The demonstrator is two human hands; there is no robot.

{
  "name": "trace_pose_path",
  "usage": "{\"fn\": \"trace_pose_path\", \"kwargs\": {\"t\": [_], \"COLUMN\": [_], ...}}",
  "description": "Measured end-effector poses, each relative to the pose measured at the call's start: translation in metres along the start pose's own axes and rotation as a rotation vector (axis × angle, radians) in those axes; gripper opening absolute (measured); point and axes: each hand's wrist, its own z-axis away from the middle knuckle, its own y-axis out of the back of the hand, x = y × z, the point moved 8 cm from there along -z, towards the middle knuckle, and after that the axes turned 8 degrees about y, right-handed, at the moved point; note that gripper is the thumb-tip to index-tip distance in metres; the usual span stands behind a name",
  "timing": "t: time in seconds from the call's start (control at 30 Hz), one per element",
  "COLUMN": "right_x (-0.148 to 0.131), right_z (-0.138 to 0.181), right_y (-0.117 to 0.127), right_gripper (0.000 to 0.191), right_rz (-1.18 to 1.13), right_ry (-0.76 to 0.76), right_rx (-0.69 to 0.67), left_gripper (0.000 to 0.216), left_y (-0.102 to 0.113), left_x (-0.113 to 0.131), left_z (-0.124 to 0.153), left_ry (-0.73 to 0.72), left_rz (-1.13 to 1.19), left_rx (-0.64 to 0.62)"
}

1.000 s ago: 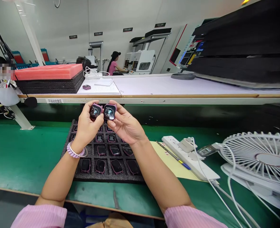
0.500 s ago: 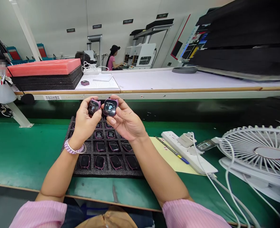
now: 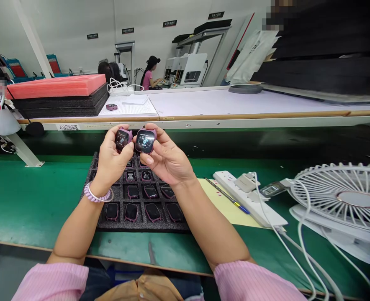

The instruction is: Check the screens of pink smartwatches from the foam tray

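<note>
Above the foam tray (image 3: 109, 228), the left hand (image 3: 111, 161) pinches one watch (image 3: 122, 139) and the right hand (image 3: 166, 161) another watch (image 3: 145, 141) (both screens lit). Seemingly a side-by-side screen check; next each needs an empty pocket in the tray.

I see white walls (image 3: 78, 21) behind a long white bench (image 3: 235, 104), the green tabletop (image 3: 31, 196) in front, evenly lit

White label (image 3: 67, 127) on bench edge: 不良品放置区. Dark wall signs (image 3: 127, 30): too small to read.
</note>
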Motion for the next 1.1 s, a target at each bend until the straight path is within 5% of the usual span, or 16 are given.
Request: {"fn": "trace_pose_path", "kwargs": {"t": [1.1], "right_x": [-0.0025], "right_z": [0.0019], "right_y": [-0.0011], "right_gripper": [0.046], "right_rz": [0.009], "right_ry": [-0.009], "right_rx": [-0.009], "left_gripper": [0.055], "left_y": [-0.0018], "left_x": [-0.0024], "left_z": [-0.0006], "left_ry": [0.058], "left_rz": [0.037], "left_rx": [-0.051]}}
